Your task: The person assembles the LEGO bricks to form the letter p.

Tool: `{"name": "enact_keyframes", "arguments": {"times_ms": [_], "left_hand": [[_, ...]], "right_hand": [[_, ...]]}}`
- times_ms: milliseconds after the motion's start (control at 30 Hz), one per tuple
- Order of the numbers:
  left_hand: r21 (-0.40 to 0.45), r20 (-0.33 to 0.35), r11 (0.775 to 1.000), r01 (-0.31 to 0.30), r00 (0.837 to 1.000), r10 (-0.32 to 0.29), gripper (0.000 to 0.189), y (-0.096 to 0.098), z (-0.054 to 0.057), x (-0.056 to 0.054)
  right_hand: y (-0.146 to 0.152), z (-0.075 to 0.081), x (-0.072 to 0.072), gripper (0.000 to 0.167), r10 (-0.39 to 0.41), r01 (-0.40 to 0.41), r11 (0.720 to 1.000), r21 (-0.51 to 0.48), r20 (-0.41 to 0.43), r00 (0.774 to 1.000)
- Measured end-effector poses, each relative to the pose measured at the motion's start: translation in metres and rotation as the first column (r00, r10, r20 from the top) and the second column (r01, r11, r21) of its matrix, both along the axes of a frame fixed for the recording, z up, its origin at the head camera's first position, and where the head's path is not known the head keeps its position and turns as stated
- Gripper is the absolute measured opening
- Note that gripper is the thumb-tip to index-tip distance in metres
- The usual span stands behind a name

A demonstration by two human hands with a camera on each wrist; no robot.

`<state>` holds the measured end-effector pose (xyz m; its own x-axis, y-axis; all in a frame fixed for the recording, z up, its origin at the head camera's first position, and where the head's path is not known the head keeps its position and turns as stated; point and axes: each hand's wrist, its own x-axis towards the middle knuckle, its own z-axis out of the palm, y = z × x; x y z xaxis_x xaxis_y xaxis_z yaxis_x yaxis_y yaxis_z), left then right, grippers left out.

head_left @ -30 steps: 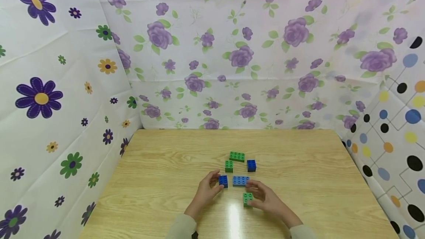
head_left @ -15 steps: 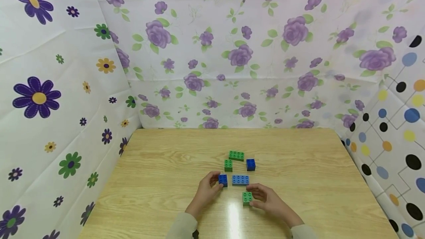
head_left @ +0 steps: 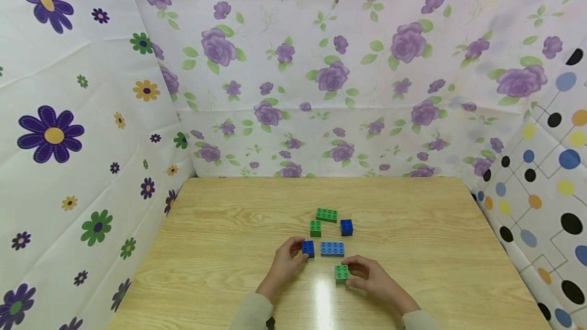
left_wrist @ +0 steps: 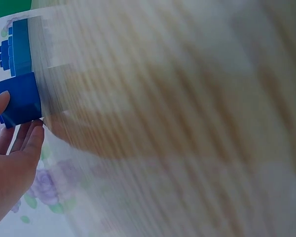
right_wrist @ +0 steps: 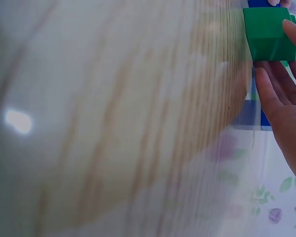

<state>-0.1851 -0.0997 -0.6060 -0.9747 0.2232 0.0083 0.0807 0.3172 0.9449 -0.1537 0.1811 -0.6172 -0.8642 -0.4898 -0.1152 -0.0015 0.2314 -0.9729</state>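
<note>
At the near middle of the table, my left hand [head_left: 285, 264] holds a dark blue toy building brick [head_left: 308, 249] between thumb and fingers. The left wrist view shows the thumb across that brick's [left_wrist: 22, 101] side, with the fingertips at its opposite edge. My right hand [head_left: 372, 278] is curled about a light green square brick [head_left: 341, 274], nearer the front. In the right wrist view the thumb overlaps the green brick's [right_wrist: 271, 34] side and the other fingertips lie right at its edge. A light blue long brick [head_left: 332, 249] lies between and just beyond the hands.
Farther back lie a small green brick [head_left: 315, 228], a long green brick [head_left: 326, 215] and another dark blue brick [head_left: 346, 227]. The wooden table [head_left: 220, 218] meets a flowered cloth [head_left: 293, 90] at its back, with patterned cloths at both sides.
My right hand has shifted slightly to the right, its thumb now at the green brick's edge rather than over its corner. The left hand and the bricks stay practically in place.
</note>
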Motion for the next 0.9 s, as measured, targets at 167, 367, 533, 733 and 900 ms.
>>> {"name": "enact_keyframes", "arguments": {"times_ms": [167,367,533,733,900], "left_hand": [[0.004,0.002,1.000,-0.003,1.000,0.003,0.038,0.000,-0.001,-0.001],[0.030,0.003,1.000,-0.003,1.000,0.003,0.037,0.002,0.015,0.006],[0.031,0.003,1.000,-0.001,1.000,0.001,0.037,0.002,0.018,0.008],[0.024,0.004,1.000,-0.009,1.000,0.008,0.038,0.000,0.003,0.002],[-0.002,-0.005,1.000,-0.005,1.000,0.005,0.036,0.000,0.001,0.000]], "right_hand": [[0.000,0.001,0.000,0.046,-0.013,0.013,1.000,0.008,-0.008,1.000],[-0.001,0.002,0.001,0.045,-0.026,0.027,1.000,0.008,-0.011,1.000],[-0.003,0.004,-0.001,0.046,-0.037,0.037,0.999,0.014,-0.021,0.999],[-0.009,0.005,-0.006,0.042,-0.039,0.041,0.999,0.034,-0.060,0.997],[-0.016,0.006,-0.009,0.041,-0.028,0.028,1.000,0.005,-0.062,0.998]]}}
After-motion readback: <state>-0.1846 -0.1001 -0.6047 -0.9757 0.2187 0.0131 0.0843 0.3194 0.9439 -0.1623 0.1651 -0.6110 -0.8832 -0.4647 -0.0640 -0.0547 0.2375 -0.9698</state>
